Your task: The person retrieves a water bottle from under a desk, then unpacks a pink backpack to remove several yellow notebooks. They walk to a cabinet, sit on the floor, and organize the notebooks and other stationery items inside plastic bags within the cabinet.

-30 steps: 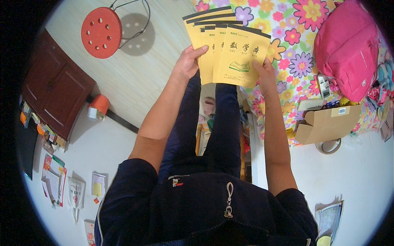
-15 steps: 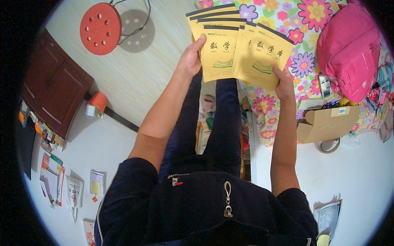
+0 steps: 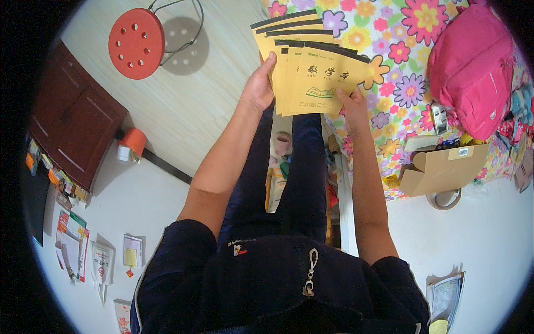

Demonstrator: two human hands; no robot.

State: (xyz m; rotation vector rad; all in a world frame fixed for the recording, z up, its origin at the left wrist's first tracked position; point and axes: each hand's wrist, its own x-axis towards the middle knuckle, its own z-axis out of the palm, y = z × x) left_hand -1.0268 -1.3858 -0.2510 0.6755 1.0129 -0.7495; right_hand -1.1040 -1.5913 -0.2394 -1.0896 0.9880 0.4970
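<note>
Several yellow exercise books [image 3: 320, 83] with black top bindings and a small green book drawing overlap in a loose fan, held up above my legs. My left hand [image 3: 260, 83] grips their left edges, its thumb lying on the front. At the lower right corner of the front book, my right hand [image 3: 354, 108] pinches the cover between thumb and fingers. The front books lie over most of those behind, whose upper edges stick out toward the top left. The fingers behind the books are hidden.
At the right a flower-patterned cloth [image 3: 409, 61] bears a pink bag [image 3: 473, 72] and an open cardboard box [image 3: 445, 170], with a tape roll [image 3: 445, 199] beside it. A round red stool [image 3: 135, 43] stands at the upper left, near a dark brown cabinet [image 3: 78, 117].
My right hand has moved left with its books, sliding them over those in my left hand, so the fan is narrower. My left hand has barely moved.
</note>
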